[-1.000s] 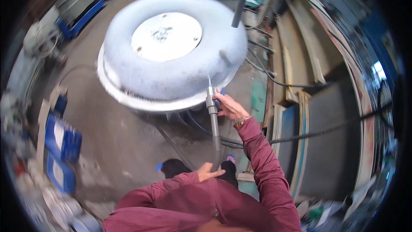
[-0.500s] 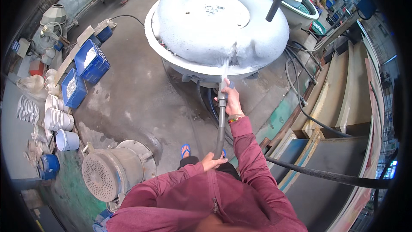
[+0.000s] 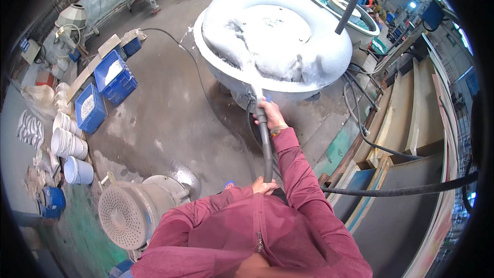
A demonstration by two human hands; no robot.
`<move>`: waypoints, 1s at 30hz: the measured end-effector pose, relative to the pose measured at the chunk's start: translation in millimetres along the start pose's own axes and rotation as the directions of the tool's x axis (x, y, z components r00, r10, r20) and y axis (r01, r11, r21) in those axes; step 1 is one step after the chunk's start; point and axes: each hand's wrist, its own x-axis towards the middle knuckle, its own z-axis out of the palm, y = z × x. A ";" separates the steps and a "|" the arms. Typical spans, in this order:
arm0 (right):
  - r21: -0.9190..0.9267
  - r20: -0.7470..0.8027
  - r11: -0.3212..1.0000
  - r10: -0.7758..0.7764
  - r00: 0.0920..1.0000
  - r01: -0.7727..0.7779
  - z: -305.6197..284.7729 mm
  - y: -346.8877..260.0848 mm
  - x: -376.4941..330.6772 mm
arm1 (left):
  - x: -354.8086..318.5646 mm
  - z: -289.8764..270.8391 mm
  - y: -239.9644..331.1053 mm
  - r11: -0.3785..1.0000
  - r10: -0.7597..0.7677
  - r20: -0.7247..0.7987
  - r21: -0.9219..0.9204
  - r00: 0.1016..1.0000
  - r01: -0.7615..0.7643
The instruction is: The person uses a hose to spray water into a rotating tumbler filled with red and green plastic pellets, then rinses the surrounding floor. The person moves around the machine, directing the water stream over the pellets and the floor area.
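My right hand [image 3: 274, 115] is wrapped round the upper end of a grey hose [image 3: 266, 146], just below its nozzle. Lower down, close to my jacket front, my left hand [image 3: 264, 187] grips the same hose. A white water jet [image 3: 253, 76] shoots from the nozzle over the near rim of a large round tub [image 3: 218, 72]. Thick white foam [image 3: 327, 54] fills the tub's ring-shaped channel around a raised centre [image 3: 283, 25]. Where the jet strikes, the foam is cut open into a dark-edged groove; another gap shows at the near right. The tub's contents are mostly hidden.
Blue crates [image 3: 116, 80] with white pieces and white buckets [image 3: 69, 144] line the left. A perforated round motor housing [image 3: 123, 216] stands near my left side. Wooden-edged troughs [image 3: 386, 175] and a black corrugated hose [image 3: 401, 190] lie right. Another tub [image 3: 368, 28] stands behind.
The nozzle and its jet have swung left, and a new groove has opened in the foam's left side. My left hand has closed further round the hose. The view has shifted slightly.
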 end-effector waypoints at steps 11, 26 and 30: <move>0.147 -0.213 0.971 -0.157 0.964 0.190 -76.9 -5.7 -45.1 | -12.1 -21.4 16.2 0.930 -0.010 0.144 0.365 0.990 -0.043; 0.181 -0.375 0.916 -0.272 0.886 0.357 -117.4 -60.2 -23.0 | 70.2 -28.4 30.4 0.861 0.171 0.165 0.454 0.971 -0.229; 0.171 -0.303 0.873 -0.395 0.867 0.457 -143.8 -81.6 -2.8 | 95.5 -7.4 54.1 0.899 0.050 0.195 0.418 0.980 -0.129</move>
